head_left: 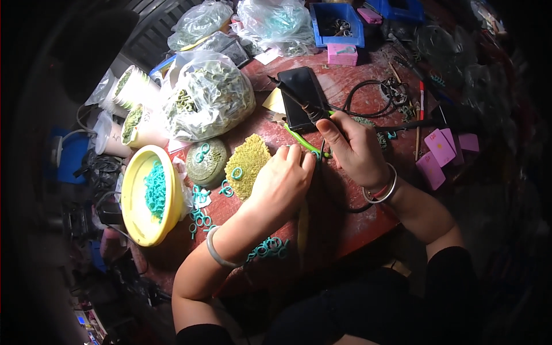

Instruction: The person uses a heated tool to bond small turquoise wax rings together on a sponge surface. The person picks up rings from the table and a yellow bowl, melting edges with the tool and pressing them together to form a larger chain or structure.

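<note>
My right hand (pixel 359 146) is closed around a black pen-shaped tool (pixel 296 96), its thin end pointing to the far left over a dark flat device (pixel 313 86). Just left of it, my left hand (pixel 282 175) is closed in a pinch. A bit of teal shows by its fingertips, but what they hold is mostly hidden. Beyond those fingertips lies a bright green stick (pixel 296 137). Beside my left hand is a yellowish, rough-textured pad (pixel 247 164) with a teal ring (pixel 237 173) on it. A round grey-green block (pixel 207 164) carries more rings.
A yellow bowl (pixel 129 198) of teal pieces stands left, near white cups (pixel 150 129) and a bulging plastic bag (pixel 210 100). Loose teal rings (pixel 269 248) lie near the table's front edge. Pink cards (pixel 440 148), a black cable (pixel 348 100) and a blue bin (pixel 338 40) surround the right side.
</note>
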Available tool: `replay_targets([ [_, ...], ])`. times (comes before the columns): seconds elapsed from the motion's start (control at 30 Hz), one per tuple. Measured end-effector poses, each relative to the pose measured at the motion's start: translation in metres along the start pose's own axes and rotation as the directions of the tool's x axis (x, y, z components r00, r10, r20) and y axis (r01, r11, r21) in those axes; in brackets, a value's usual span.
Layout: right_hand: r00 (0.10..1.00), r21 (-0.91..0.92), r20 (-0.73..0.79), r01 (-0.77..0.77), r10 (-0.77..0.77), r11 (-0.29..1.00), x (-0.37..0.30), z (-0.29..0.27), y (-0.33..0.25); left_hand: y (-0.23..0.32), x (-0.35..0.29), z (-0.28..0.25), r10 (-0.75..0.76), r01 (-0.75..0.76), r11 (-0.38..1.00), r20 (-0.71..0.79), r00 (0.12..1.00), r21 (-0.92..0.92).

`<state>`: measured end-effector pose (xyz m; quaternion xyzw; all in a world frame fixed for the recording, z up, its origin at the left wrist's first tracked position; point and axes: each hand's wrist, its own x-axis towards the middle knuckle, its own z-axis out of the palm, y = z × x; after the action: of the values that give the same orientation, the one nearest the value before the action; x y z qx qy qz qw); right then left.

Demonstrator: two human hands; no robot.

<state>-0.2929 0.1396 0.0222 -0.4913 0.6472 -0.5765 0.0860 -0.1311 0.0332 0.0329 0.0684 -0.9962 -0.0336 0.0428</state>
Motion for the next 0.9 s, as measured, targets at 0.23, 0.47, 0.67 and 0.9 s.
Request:
replay_targets([
  [0.23, 1.000, 0.036, 0.005, -0.023, 0.023, 0.999, 0.001, -0.001, -0.002, -0.009, -0.010, 0.015, 0.085, -0.098, 0.994, -0.202, 0.976, -0.057],
  [0.47, 1.000, -0.005, 0.012, -0.009, 0.009, 1.000, 0.001, 0.000, 0.000, -0.019, -0.013, 0.005, 0.173, -0.184, 0.979, -0.126, 0.977, -0.083],
  [0.67, 0.997, -0.036, -0.002, 0.071, -0.071, 0.997, 0.001, 0.003, 0.002, -0.030, -0.012, -0.005, 0.162, -0.165, 0.972, -0.033, 0.986, -0.167],
  [0.9, 0.997, -0.051, -0.001, 0.077, -0.077, 0.996, 0.000, 0.003, 0.001, -0.028, -0.010, -0.016, 0.151, -0.138, 0.975, 0.062, 0.987, -0.176],
])
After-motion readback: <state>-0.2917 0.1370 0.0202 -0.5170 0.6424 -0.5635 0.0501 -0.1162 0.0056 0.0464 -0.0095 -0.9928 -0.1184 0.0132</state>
